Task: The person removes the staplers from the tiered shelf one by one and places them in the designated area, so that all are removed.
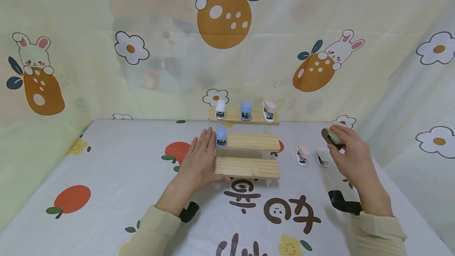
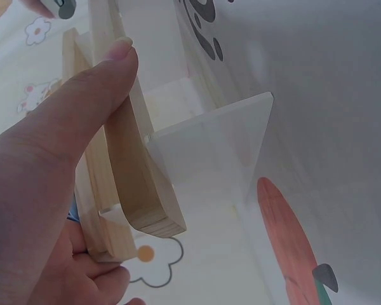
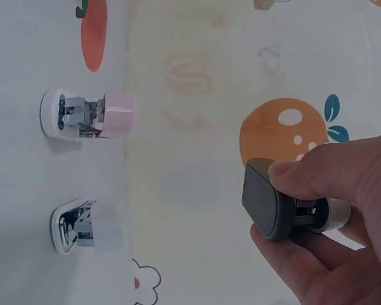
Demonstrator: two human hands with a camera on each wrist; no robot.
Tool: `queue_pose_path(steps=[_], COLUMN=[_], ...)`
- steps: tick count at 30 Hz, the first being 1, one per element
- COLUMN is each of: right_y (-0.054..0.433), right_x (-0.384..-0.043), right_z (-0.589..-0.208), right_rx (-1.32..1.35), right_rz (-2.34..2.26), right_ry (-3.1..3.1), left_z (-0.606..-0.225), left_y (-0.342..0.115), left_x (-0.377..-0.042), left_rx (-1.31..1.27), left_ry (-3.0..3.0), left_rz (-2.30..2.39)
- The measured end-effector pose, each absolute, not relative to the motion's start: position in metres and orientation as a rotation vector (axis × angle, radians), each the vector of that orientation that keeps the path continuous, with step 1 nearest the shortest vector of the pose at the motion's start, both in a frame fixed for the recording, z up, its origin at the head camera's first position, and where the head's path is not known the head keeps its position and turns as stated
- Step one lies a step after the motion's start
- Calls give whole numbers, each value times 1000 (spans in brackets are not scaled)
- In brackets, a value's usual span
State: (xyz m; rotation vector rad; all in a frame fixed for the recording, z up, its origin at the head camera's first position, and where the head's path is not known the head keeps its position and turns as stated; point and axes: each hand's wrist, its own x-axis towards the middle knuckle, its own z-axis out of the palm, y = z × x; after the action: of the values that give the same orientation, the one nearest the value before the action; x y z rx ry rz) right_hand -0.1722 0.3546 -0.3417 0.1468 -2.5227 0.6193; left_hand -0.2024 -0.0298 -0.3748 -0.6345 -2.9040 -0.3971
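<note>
My left hand (image 1: 200,161) lies with straight fingers along the left end of a stepped wooden display stand (image 1: 249,167). Its thumb (image 2: 92,105) touches the front plank. Off to the right, my right hand (image 1: 355,165) pinches a mini stapler (image 3: 267,200) with a dark grey base and pale top, tilted in the air above the table. A white stapler (image 1: 220,110), a blue stapler (image 1: 246,110) and a pink stapler (image 1: 269,111) line the top tier. Another blue stapler (image 1: 221,136) sits at the left of the middle tier, beside my left fingertips.
Between the stand and my right hand, a pink stapler (image 1: 302,155) and a white stapler (image 1: 321,158) stand on the patterned tablecloth (image 1: 121,177). Clear side panels (image 2: 216,140) support the planks. A printed curtain (image 1: 160,78) hangs behind the table.
</note>
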Motion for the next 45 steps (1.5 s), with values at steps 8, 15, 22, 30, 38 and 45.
queue_pose_path(steps=[8,15,22,30,38,45], right_y=[364,370,378,384,391,397], right_x=[-173,-173,-175,-177,-180,-186], right_z=[-347,-351,-359,-367,-375,-381], right_rx=[120,109,48,-2,-25,-111], right_rz=[651,660,644,656,662,649], right_ry=[-2519,-2518,-2554,-2613,-2651,-2739], left_z=[-375,-374,-374,-374,-373,-373], left_y=[-30,-29,-29,-30,-30,-30], left_x=[-202,-202,-202,-202,-201,-201], left_rx=[-631,-628,-630,-629,-636,-642], left_ry=[-2909,-2908,-2912,-2912,-2911,-2918], left_rz=[-412,-425,-408,-406,-406,-417])
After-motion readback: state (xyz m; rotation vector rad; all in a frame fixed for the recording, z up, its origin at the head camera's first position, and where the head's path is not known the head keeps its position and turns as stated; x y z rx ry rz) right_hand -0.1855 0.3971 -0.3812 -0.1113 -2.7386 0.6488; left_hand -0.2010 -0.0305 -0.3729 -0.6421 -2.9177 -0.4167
